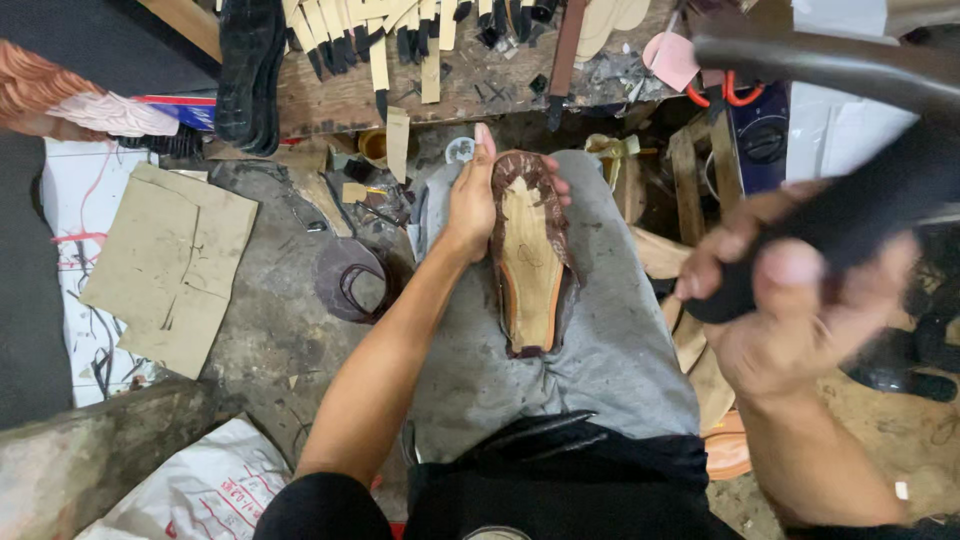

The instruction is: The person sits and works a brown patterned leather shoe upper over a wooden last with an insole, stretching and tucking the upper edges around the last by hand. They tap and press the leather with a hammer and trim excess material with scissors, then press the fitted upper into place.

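Person seated, head view looking down; black apron edge at 6 o'clock, grey trouser leg running up through the centre.

Right hand, at 3 o'clock, nearest the camera and blurred: grip closed round a dark hammer, thumb over the black handle, the head reaching toward 1 o'clock.

Left hand, just above centre at 12 o'clock: grip closed on the toe end of an unfinished shoe, thumb on the near side, fingertips showing past the far edge. The shoe lies sole-up along the grey thigh, toe toward 12 o'clock, heel toward 6 o'clock; pale tan insole, brown textured upper folded round its rim, orange lining edge on the left side.

Floor, 9 o'clock: flat cardboard pieces on grey concrete, white paper with red lines beside them. A white printed sack at 7 o'clock. A round dark coil of strap just left of the left forearm.

Floor, 4 o'clock: tan sole-shaped pieces beside the thigh.

Far, 12 o'clock: worn wooden desk carrying a row of pale strips with black tips, a stack of black soles at 11 o'clock, a pink patch and red-handled tool at 1 o'clock.
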A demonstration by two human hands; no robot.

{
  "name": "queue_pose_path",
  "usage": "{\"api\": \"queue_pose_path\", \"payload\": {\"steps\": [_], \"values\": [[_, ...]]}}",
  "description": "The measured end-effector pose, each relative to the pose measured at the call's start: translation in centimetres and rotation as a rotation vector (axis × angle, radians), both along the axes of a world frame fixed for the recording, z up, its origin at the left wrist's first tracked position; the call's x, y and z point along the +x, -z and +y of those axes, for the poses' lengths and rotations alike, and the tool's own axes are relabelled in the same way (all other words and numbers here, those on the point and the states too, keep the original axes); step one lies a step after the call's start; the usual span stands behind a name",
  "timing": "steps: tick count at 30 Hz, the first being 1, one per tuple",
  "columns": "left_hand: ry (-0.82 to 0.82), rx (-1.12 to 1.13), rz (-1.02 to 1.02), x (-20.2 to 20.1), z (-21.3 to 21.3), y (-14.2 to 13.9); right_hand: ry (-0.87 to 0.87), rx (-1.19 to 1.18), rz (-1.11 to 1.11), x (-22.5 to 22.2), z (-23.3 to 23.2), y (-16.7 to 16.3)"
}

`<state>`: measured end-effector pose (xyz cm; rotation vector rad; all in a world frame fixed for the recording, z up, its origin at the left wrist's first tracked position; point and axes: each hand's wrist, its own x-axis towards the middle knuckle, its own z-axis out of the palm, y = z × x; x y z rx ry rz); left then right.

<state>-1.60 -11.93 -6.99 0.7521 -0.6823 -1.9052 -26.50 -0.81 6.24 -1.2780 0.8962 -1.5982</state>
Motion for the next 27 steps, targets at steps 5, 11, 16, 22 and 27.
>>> {"api": "queue_pose_path", "payload": {"steps": [5, 11, 16, 22, 27], "values": [[-0.012, -0.098, 0.026, 0.0, 0.0, 0.9, 0.087, -0.545, -0.081, 4.9, -0.8, 0.8], [-0.120, -0.173, -0.090, -0.4, 0.6, 1.9, 0.012, 0.130, 0.568, 5.4, 1.2, 1.7], [-0.158, -0.144, -0.135, -0.7, 0.7, 2.4, -0.007, -0.278, 0.116, 6.2, 0.8, 1.8], [-0.124, -0.156, -0.026, -1.2, 0.8, 1.7, -0.038, 0.318, 0.662, 6.1, -0.6, 0.1], [-0.149, -0.222, -0.183, -1.2, 1.6, 1.0, 0.031, 0.145, 0.621, 7.8, -0.9, -1.5]]}}
